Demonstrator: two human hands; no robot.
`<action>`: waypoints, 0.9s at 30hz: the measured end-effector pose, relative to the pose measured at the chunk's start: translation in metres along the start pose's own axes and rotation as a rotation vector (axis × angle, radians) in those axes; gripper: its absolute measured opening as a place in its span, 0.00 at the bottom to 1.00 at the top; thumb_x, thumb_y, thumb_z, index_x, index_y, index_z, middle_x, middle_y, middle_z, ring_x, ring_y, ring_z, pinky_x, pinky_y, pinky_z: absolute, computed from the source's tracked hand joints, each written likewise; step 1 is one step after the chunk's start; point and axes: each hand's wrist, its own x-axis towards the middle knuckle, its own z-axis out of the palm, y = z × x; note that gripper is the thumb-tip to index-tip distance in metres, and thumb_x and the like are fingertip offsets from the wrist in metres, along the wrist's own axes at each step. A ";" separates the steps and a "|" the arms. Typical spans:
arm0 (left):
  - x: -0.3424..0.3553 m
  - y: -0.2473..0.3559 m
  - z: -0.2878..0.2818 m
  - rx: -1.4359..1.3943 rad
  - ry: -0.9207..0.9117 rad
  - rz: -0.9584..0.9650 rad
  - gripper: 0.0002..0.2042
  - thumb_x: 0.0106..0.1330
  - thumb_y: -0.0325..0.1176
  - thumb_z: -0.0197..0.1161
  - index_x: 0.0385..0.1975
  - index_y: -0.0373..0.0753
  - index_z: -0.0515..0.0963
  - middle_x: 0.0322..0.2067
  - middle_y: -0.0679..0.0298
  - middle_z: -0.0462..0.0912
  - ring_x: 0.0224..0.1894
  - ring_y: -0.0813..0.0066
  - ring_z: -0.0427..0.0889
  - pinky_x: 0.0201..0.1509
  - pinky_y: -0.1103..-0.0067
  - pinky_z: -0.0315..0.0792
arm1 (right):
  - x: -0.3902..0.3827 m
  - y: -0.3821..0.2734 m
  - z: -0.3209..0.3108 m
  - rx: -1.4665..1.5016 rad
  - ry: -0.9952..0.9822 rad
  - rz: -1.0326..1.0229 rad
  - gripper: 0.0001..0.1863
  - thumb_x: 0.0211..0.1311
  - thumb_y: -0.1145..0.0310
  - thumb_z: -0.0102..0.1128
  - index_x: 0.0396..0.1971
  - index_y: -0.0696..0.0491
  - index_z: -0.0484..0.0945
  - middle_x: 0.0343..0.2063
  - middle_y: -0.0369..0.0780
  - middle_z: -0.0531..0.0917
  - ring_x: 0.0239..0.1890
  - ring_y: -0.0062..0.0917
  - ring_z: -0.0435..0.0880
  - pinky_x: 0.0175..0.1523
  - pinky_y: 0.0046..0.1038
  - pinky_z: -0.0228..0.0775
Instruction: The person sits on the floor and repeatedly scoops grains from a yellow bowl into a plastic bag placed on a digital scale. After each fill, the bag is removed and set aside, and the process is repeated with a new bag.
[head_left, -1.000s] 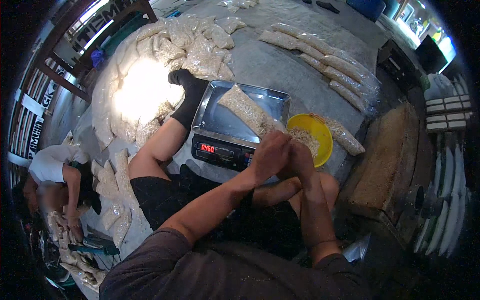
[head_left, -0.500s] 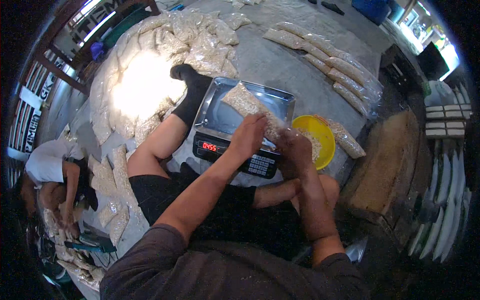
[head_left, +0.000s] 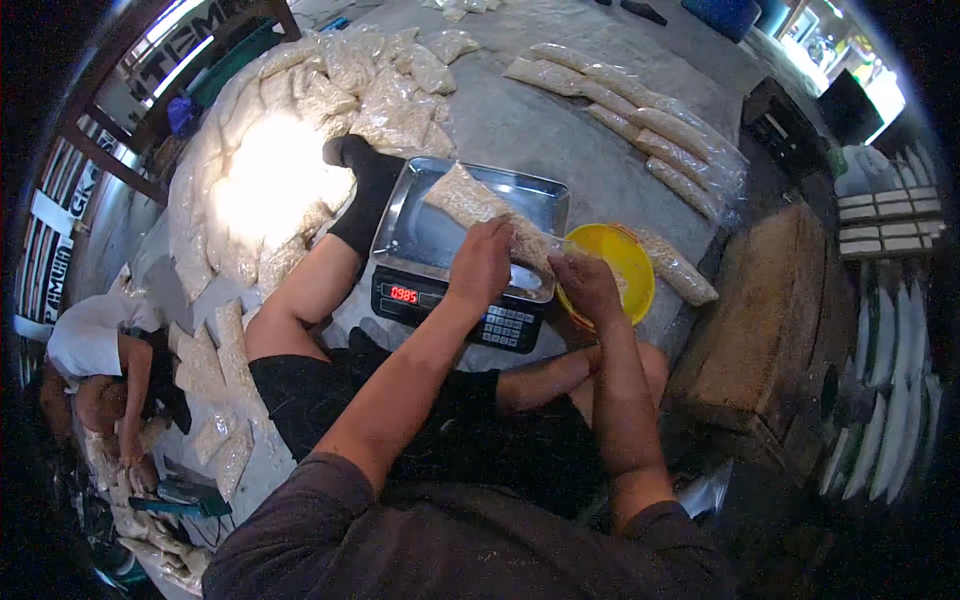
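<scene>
A clear plastic bag filled with pale puffed grain or flakes (head_left: pixel 455 192) lies slanted across the steel tray (head_left: pixel 397 232) of a digital scale with a lit red display and keypad (head_left: pixel 505 328). My left hand (head_left: pixel 481 262) is closed over the bag's middle. At its near right end, my right hand (head_left: pixel 588 288) pinches the loose plastic of the mouth, fingers together. Just behind and beside that hand sits a yellow basin (head_left: pixel 645 290) with more of the pale bits in it, partly covered by the hand.
Filled bags are heaped (head_left: pixel 385 95) at the far left and lined up in a row (head_left: pixel 670 130) at the far right. Another bag (head_left: pixel 680 270) lies beside the basin. A wooden block (head_left: pixel 750 310) stands to the right. At left, a person in white (head_left: pixel 100 335) crouches among bags.
My right hand, blurred before, now holds steadier at the bag's mouth. The scale's display reads differently. The whole view has shifted slightly.
</scene>
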 end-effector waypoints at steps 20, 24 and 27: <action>-0.167 0.057 -0.034 -0.419 -0.736 0.082 0.24 0.62 0.35 0.67 0.59 0.42 0.73 0.56 0.54 0.77 0.54 0.50 0.80 0.56 0.63 0.78 | -0.016 0.079 -0.019 0.094 0.208 0.510 0.32 0.75 0.41 0.44 0.42 0.57 0.84 0.34 0.50 0.86 0.39 0.45 0.86 0.47 0.41 0.74; -0.182 0.050 -0.025 -0.352 -0.568 0.212 0.24 0.61 0.34 0.67 0.58 0.42 0.73 0.51 0.54 0.77 0.51 0.49 0.81 0.54 0.62 0.78 | -0.018 0.059 -0.017 0.058 0.392 0.428 0.26 0.71 0.46 0.56 0.38 0.58 0.84 0.30 0.47 0.86 0.34 0.39 0.86 0.43 0.38 0.75; -0.182 0.054 -0.028 -0.403 -0.583 0.186 0.25 0.61 0.36 0.67 0.59 0.42 0.72 0.51 0.52 0.77 0.51 0.47 0.80 0.54 0.60 0.78 | -0.029 0.048 -0.020 0.146 0.448 0.442 0.21 0.68 0.51 0.61 0.35 0.57 0.84 0.31 0.46 0.86 0.34 0.40 0.86 0.43 0.40 0.75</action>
